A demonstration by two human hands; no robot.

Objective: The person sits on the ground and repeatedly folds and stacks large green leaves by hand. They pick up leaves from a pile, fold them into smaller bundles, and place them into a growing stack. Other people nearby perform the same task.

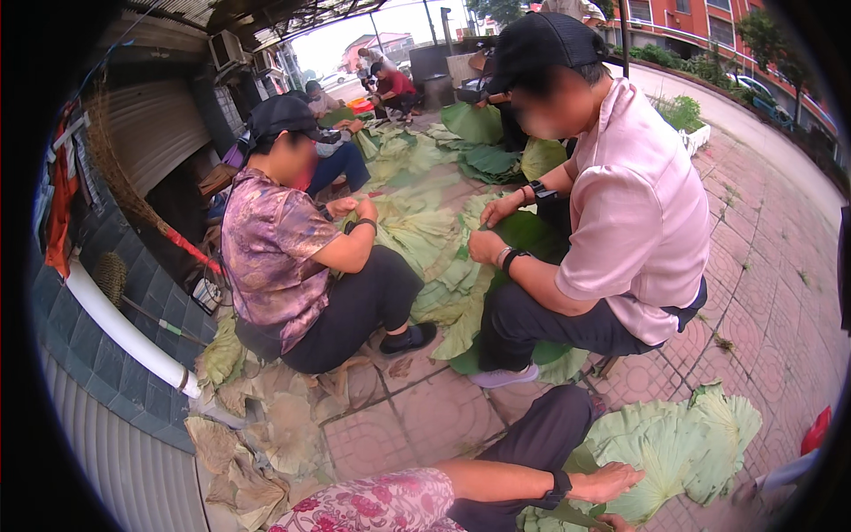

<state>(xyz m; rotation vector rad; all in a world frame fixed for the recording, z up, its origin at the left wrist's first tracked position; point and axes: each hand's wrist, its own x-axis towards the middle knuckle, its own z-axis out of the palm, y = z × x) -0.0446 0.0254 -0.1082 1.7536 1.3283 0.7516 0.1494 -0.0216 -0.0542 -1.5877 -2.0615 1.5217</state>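
My left arm, in a pink floral sleeve with a black wristband, reaches rightward across my dark-trousered leg. My left hand (607, 481) lies with fingers stretched out over the edge of large pale green lotus leaves (660, 448), spread on the paving to the right. Just below it, my right hand (613, 523) shows only in part at the lower edge. Its fingers are mostly cut off, so its grip cannot be made out. A darker green folded leaf (572, 516) lies between my wrist and the right hand.
Ahead, a person in a pink shirt (625, 204) and one in a patterned purple top (275, 239) squat by a long heap of leaves (425, 235). Dry brown leaves (235, 465) lie at lower left, beside a white pipe (124, 328). More people sit farther back.
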